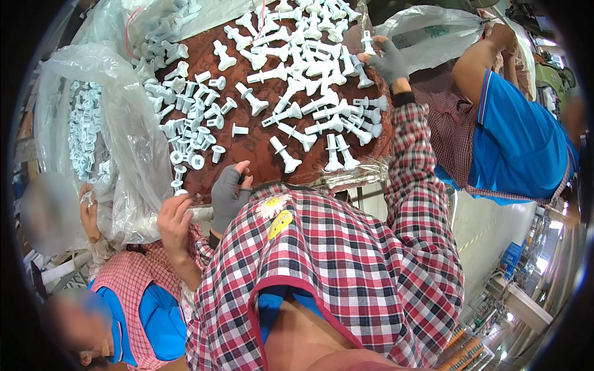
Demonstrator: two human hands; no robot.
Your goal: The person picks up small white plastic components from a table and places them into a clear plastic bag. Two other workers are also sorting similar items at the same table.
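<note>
Many white plastic stemmed parts (pixel 285 155) with flared ends lie loose on a reddish-brown table (pixel 213 176). At its right edge my right hand (pixel 392 60), in a grey fingerless glove, has its thumb and fingers around the lower part of an upright white plastic part (pixel 368 42). My left hand (pixel 230 192), in a matching glove, is at the near edge, fingers slightly curled and apart, with nothing seen in it. Small white plastic plugs (pixel 217 153) are heaped on the table's left side, beyond my left hand.
A clear plastic bag (pixel 134 185) with small white pieces stands at the left. A co-worker's hand (pixel 176 227) is just left of mine; their other hand (pixel 89 213) is by the bag. Another person (pixel 515 139) in blue is at the right, near a white sack (pixel 431 39).
</note>
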